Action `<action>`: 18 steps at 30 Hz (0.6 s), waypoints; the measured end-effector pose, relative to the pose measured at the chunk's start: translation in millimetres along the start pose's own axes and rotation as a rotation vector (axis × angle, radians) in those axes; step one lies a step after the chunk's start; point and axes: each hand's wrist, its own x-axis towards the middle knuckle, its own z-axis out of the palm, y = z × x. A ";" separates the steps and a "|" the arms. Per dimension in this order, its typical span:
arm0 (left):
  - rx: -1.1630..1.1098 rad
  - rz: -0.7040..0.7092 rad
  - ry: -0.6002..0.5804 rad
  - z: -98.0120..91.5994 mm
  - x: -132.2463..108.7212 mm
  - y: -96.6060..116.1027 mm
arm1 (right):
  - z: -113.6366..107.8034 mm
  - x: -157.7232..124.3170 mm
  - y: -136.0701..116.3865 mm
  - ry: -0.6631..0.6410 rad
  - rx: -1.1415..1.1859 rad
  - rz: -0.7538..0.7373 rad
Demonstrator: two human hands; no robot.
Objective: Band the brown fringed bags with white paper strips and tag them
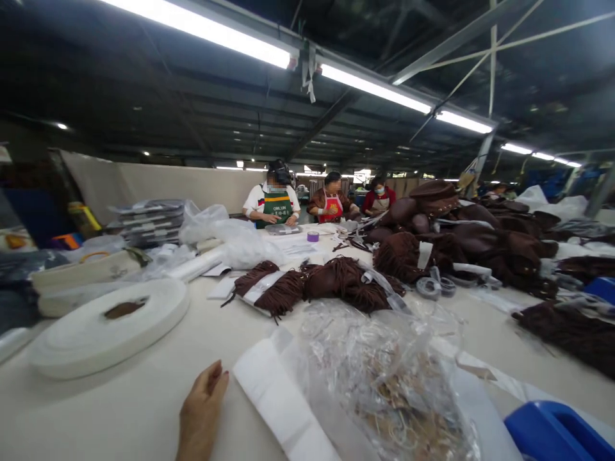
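Observation:
My left hand point(202, 410) is low in the head view, over the pale tabletop point(144, 403). Its fingers are curled in towards the thumb, and no object shows between them. Just right of it lies a folded white strip point(278, 390), apart from the fingers. Beyond the strip is a heap of clear plastic bags point(365, 358) with brownish scraps inside or under it. A large roll of white tape point(158, 307) lies flat to the left of the hand. My right hand is out of view.
Dark brown fringed leather pieces point(331, 282) lie mid-table, with a big brown pile point(480, 230) behind to the right. A blue plastic object point(552, 429) is at lower right. A purple tape roll point(312, 236) stands farther back. Several people, one in a green apron point(278, 208), work across the table.

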 end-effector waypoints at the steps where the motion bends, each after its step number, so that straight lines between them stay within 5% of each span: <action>1: -0.021 -0.017 0.021 -1.2 1.7 -2.4 | -0.7 26.6 12.0 -0.032 -0.063 -0.031; 6: -0.038 -0.060 0.032 5.1 5.9 -0.8 | 21.9 172.0 83.1 -0.113 -0.488 -0.035; 9: 0.011 -0.020 0.036 9.2 3.3 0.5 | 54.5 223.7 121.2 -0.121 -0.617 -0.013; 14: 0.133 0.153 0.017 13.4 -0.1 -5.6 | 91.1 232.1 156.1 -0.136 -0.710 -0.029; 18: 0.132 0.171 0.019 12.9 -2.4 -10.0 | 71.1 220.3 165.5 -0.067 -0.751 0.006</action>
